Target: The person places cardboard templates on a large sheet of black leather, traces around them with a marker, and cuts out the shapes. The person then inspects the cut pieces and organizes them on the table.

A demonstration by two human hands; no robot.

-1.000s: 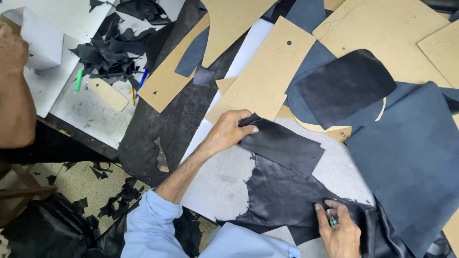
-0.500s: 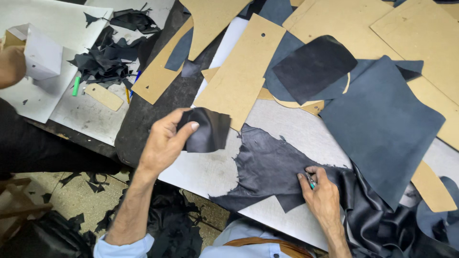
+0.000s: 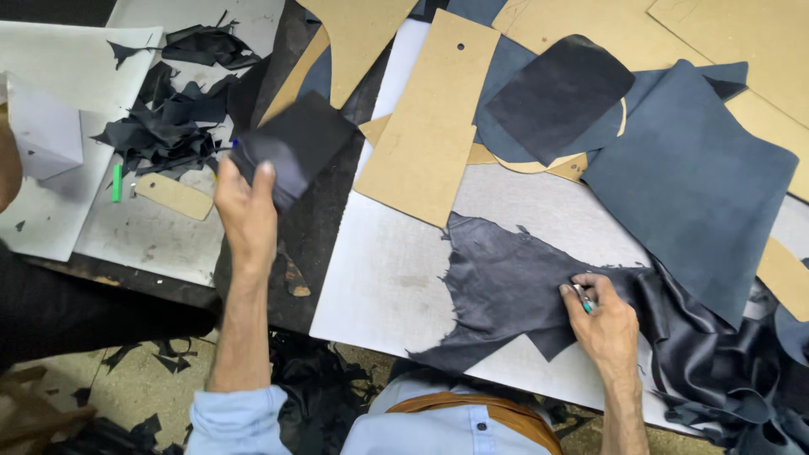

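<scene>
No box, tray or bin shows on the bench; the nearest thing to a holder is the white cutting board [image 3: 379,278], which bears a ragged sheet of dark leather [image 3: 506,282] with torn edges. The left hand [image 3: 246,206] is raised over the dark strip of the table [image 3: 316,219] to the left of the board, arm stretched forward from a light blue sleeve [image 3: 232,421], fingers clenched around a cut piece of dark leather [image 3: 299,143] that stands up and fans out above the thumb. This piece is lifted clear of the surface, near a heap of black leather scraps [image 3: 173,122] lying on grey paper. The right hand [image 3: 600,318] rests low on the right edge of the ragged sheet, knuckles up, fingers curled in a grip on a small tool with a green tip [image 3: 586,303], pressing against the leather. A long tan cardboard pattern [image 3: 438,118] lies tilted across the top of the board, and a dark cut panel [image 3: 560,97] sits on a blue leather hide [image 3: 691,181] further right. A green marker [image 3: 116,183] and a small tan pattern piece [image 3: 173,195] lie beside the scraps. At the far left edge another person's arm [image 3: 8,164] shows beside a white box [image 3: 42,126].
</scene>
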